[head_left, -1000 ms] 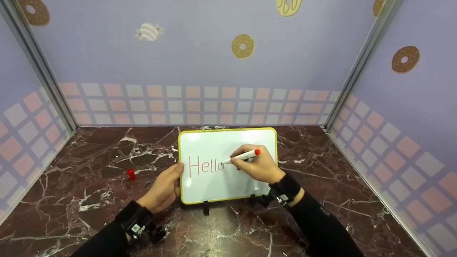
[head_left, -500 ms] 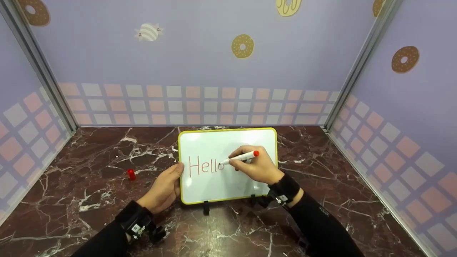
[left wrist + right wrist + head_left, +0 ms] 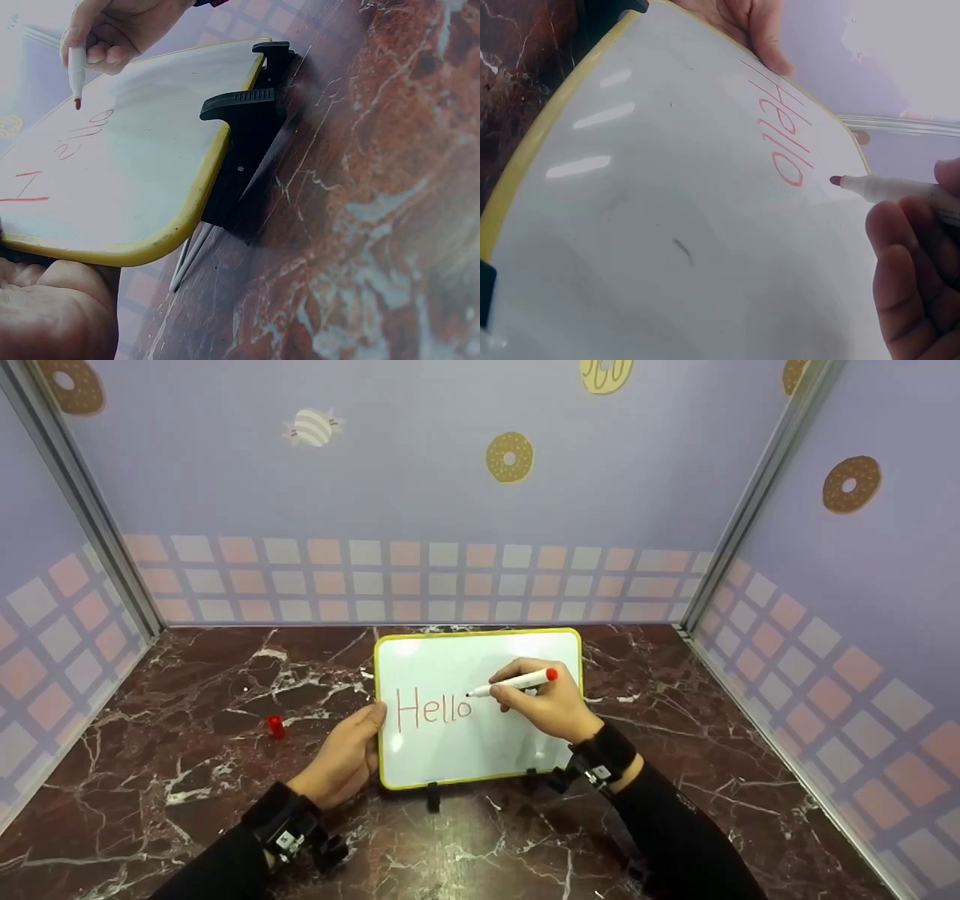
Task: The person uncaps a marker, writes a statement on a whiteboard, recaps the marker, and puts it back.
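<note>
A small whiteboard point(image 3: 435, 754) with a yellow frame leans on a black stand point(image 3: 244, 142), its face toward me. Red letters reading "Hello" point(image 3: 433, 709) run across its left half. My left hand point(image 3: 341, 754) grips the board's left edge, thumb on the front and fingers behind, mostly hidden. In my right hand point(image 3: 551, 705) a white marker point(image 3: 517, 682) with a red end is pinched between thumb and fingers. Its dark red tip point(image 3: 835, 181) points at the board just past the "o", apart from the surface in the right wrist view.
A red marker cap point(image 3: 276, 727) stands on the dark marbled table point(image 3: 187, 825), left of my left hand. Patterned lilac walls point(image 3: 420, 495) enclose the table at the back and on both sides. Feet of the stand point(image 3: 433, 796) stick out below the board.
My right hand has lifted the marker tip away from the "o", shifting slightly up and to the right. The "o" now shows whole. My left hand and the board have stayed still.
</note>
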The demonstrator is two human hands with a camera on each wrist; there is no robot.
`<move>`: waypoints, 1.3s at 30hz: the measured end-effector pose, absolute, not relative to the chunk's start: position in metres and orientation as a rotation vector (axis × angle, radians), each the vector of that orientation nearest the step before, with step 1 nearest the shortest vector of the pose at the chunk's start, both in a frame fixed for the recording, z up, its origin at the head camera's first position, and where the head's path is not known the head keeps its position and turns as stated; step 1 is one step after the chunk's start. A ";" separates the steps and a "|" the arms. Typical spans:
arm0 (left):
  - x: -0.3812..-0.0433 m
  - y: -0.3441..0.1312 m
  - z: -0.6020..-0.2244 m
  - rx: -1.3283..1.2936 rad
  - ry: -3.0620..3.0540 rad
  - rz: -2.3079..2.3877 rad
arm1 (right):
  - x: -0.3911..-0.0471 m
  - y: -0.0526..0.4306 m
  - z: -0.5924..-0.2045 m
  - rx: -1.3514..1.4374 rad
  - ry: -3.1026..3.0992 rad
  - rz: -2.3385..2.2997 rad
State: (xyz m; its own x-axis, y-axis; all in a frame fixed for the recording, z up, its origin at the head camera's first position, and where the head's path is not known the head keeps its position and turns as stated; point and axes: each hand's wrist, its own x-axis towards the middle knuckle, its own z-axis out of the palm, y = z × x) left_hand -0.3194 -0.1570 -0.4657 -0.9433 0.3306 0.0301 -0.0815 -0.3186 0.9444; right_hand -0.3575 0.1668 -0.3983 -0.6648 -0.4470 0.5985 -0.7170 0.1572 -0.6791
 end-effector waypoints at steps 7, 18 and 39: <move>-0.319 -0.158 -0.466 0.322 1.647 2.335 | -0.359 0.171 -0.399 1.128 -2.151 1.458; -0.319 -0.158 -0.466 0.326 1.650 2.326 | -0.359 0.183 -0.406 1.113 -2.126 1.447; -0.318 -0.157 -0.466 0.328 1.654 2.332 | -0.359 0.188 -0.413 1.201 -2.091 1.333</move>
State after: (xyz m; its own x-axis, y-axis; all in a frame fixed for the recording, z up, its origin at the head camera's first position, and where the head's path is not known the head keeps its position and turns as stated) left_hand -0.3184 -0.1574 -0.4656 -0.9397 0.3404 0.0315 -0.0828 -0.3161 0.9451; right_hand -0.3586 0.1877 -0.4128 -0.5606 -0.4550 0.6919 -0.8193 0.1834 -0.5432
